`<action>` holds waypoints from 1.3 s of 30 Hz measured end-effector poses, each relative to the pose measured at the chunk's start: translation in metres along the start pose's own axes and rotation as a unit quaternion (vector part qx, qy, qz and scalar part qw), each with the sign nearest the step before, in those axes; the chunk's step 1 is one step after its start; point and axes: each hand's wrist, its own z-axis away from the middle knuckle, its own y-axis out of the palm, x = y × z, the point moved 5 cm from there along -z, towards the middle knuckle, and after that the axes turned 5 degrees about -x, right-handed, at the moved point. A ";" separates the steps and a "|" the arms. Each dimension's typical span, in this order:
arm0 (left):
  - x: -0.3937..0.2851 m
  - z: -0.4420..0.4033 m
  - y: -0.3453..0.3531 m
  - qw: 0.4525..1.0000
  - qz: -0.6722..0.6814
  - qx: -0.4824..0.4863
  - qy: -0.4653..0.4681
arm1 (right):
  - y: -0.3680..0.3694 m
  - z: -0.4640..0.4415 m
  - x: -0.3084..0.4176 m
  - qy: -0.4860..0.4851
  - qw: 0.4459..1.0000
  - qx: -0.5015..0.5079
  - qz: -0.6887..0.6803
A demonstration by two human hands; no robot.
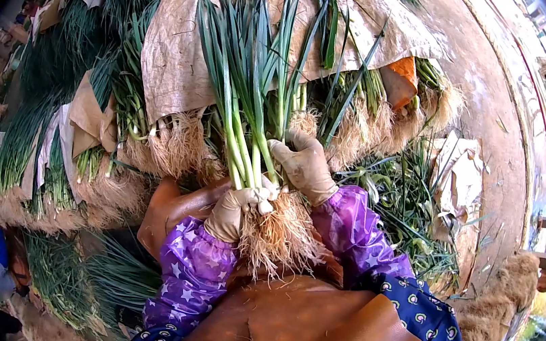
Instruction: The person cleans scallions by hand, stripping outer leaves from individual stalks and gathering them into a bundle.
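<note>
Bundle [236, 144]: we hold it beyond the brown apron [283, 308], its long axis running away from the apron, leaves farthest out.
Roots [282, 236]: on the apron side, just above it.
Left hand [234, 210]: nearer the apron — fingers closed around the stalk bases.
Right hand [304, 166]: farther from the apron, fingers curled against the stalks — whether they pinch any, we cannot tell.

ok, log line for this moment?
left hand: gripping green bunch above roots | right hand: at its stalks | roots: over apron | behind: sheet over more bundles
</note>
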 end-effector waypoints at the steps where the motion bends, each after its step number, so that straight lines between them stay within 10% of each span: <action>1: -0.001 0.000 0.000 1.000 0.000 0.000 0.000 | 0.001 0.004 0.004 0.018 0.999 0.011 -0.040; 11: 0.008 -0.009 -0.033 0.989 0.005 -0.148 -0.003 | 0.006 -0.030 -0.023 0.149 0.966 0.145 -0.153; 17: -0.014 -0.008 -0.011 0.963 0.257 0.086 0.001 | -0.068 -0.026 -0.047 0.173 0.882 0.029 -0.438; 19: -0.008 -0.014 -0.016 0.966 0.239 0.097 -0.002 | -0.092 -0.023 -0.036 0.158 0.952 -0.124 -0.232; 24: 0.000 -0.010 -0.013 0.996 -0.056 -0.038 0.059 | -0.008 -0.020 -0.015 0.110 0.991 0.045 0.053; 29: -0.004 -0.004 -0.007 0.999 -0.024 0.033 0.021 | 0.014 -0.014 -0.014 0.173 0.960 0.169 -0.141; 39: 0.007 -0.015 -0.012 0.989 0.147 0.000 -0.002 | -0.025 -0.021 0.001 0.030 0.988 0.059 -0.141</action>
